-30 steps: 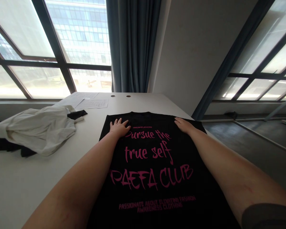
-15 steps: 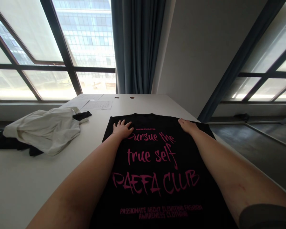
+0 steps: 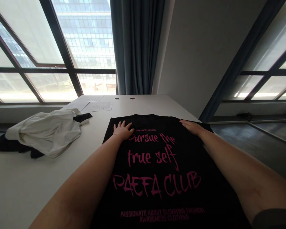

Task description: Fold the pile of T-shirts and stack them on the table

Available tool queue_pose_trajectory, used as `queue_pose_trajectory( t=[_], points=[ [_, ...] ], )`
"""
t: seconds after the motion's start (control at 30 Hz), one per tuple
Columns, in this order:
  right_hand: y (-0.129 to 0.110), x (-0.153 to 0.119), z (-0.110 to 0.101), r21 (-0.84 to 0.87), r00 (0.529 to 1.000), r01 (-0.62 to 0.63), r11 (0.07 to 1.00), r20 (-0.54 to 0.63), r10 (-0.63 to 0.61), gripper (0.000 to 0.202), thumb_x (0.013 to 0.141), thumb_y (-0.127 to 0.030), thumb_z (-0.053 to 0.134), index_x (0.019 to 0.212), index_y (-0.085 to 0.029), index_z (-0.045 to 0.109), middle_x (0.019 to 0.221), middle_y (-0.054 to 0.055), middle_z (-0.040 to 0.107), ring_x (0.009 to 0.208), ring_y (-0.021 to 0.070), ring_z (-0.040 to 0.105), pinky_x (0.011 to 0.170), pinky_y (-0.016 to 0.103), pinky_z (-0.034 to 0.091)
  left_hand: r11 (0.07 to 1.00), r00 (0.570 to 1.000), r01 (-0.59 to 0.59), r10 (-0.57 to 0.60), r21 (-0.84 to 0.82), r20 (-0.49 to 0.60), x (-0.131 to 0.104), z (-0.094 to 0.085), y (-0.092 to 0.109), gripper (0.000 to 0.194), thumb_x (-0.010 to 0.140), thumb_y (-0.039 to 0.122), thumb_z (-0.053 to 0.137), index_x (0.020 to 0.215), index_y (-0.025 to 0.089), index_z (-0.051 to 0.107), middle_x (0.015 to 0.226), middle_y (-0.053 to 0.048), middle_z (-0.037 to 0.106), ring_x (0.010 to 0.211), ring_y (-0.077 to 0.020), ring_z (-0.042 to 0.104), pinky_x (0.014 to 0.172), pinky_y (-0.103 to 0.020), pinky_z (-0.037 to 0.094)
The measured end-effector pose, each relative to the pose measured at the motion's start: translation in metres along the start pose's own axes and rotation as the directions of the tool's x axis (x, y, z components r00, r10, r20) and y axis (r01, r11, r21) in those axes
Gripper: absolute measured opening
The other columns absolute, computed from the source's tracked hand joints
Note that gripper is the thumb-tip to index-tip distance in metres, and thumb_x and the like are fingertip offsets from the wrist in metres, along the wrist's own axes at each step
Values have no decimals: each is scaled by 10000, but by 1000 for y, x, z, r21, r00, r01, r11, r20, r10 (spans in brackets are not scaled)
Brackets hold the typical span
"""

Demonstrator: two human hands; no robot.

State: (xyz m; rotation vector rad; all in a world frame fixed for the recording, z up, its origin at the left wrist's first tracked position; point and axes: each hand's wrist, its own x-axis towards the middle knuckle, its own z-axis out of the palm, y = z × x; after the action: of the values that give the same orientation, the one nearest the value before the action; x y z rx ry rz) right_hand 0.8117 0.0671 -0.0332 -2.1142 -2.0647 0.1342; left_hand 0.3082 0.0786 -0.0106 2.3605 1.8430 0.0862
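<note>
So the black T-shirt [image 3: 145, 167] was lying spread out on the white worktop [image 3: 26, 181], right in front of the person, neckline pointing at the far end and the lower part running out of view at the bottom. It looked pretty flat, with pink lettering down the middle: a small "UNCOMPLICATED" up top, then "Pursue the true self", a big "PAEFA CLUB", and a smaller two-line slogan under that.

Left hand [image 3: 123, 129] was open, palm down on the shirt near its left shoulder, fingers fanned out, thumb pointing in toward the small top line. Right hand [image 3: 192, 126] was also open and laid on the fabric by the other shoulder, but its fingers were closer together. Neither one was pinching any cloth as far as I could see.

Off to the left, well apart from the shirt, sat a crumpled white garment [image 3: 45, 133] with some black cloth [image 3: 4, 144] poking out from under it. Farther back were a few sheets of paper [image 3: 97, 106], and near the far edge, two round holes [image 3: 132, 98]. Behind all that hung a blue-grey curtain [image 3: 137, 47], next to a big window [image 3: 92, 35].
</note>
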Motion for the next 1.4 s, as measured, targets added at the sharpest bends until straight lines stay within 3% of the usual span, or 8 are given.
queue_pose_trajectory(
  t=[0.13, 0.33, 0.63, 0.77, 1.0, 1.13, 1.23, 1.4],
  points=[
    [16, -13, 0, -4, 997, 62, 998, 50, -62, 606, 1038, -374, 330, 1612, -287, 503, 1708, -24, 396, 1599, 253, 310, 1318, 456, 241, 1000, 1000, 7, -7, -4, 4, 1, 0, 0, 744, 1000, 733, 319, 1678, 426, 314, 1789, -26, 185, 1643, -392, 118, 1276, -692, 100],
    [7, -16, 4, -127, 972, -209, 969, 79, 220, 647, 1072, -544, 244, 1691, -369, 313, 1777, 36, 219, 1621, 371, 215, 1247, 724, 195, 1000, 1000, 17, -17, -9, 13, 1, 0, 1, 752, 992, 738, 319, 1677, 428, 315, 1790, -24, 183, 1646, -379, 108, 1281, -688, 96],
    [-2, 1, 6, -89, 938, -344, 935, 22, 347, 687, 1039, -635, 226, 1681, -410, 321, 1782, 65, 216, 1592, 481, 225, 1117, 889, 212, 1000, 1000, 4, -5, 18, 10, 0, -2, 2, 733, 1006, 729, 315, 1674, 428, 328, 1783, -17, 205, 1640, -394, 132, 1279, -680, 129],
    [4, -6, 5, -89, 955, -295, 951, -12, 295, 678, 1043, -605, 234, 1661, -369, 380, 1762, 80, 277, 1584, 465, 260, 1160, 838, 239, 1000, 1000, 2, -2, 20, 3, -1, -2, 2, 740, 1007, 733, 303, 1678, 422, 319, 1782, -29, 208, 1639, -396, 135, 1276, -687, 130],
    [26, -66, 0, -114, 948, -315, 942, -79, 307, 687, 1051, -414, 260, 1676, -143, 346, 1723, 159, 351, 1585, 316, 328, 1285, 481, 297, 1000, 1000, -4, 4, -3, 14, 2, 0, 1, 756, 997, 735, 309, 1681, 414, 316, 1789, -50, 182, 1642, -395, 120, 1275, -693, 97],
    [33, -85, 5, -148, 942, -337, 930, -46, 334, 715, 1048, -479, 283, 1652, -110, 385, 1737, 189, 302, 1589, 367, 309, 1277, 550, 280, 1000, 1000, 1, -1, -9, 6, 3, 1, 0, 762, 989, 741, 308, 1679, 417, 319, 1788, -46, 194, 1641, -393, 122, 1272, -699, 97],
    [33, -81, 6, -159, 935, -355, 921, -40, 353, 729, 1052, -519, 246, 1671, -147, 349, 1749, 182, 272, 1600, 377, 280, 1263, 615, 267, 1000, 1000, -2, 2, -10, 2, 3, 1, -1, 761, 986, 743, 307, 1676, 421, 325, 1784, -37, 211, 1642, -389, 121, 1274, -697, 96],
    [32, -71, -4, -167, 913, -408, 898, -63, 403, 680, 1049, -528, 260, 1647, -242, 414, 1712, 148, 377, 1572, 382, 341, 1226, 669, 301, 1000, 1000, -8, 8, -16, 4, 2, 1, -1, 766, 986, 742, 310, 1680, 416, 319, 1784, -30, 210, 1640, -399, 122, 1278, -691, 94]
  ],
)
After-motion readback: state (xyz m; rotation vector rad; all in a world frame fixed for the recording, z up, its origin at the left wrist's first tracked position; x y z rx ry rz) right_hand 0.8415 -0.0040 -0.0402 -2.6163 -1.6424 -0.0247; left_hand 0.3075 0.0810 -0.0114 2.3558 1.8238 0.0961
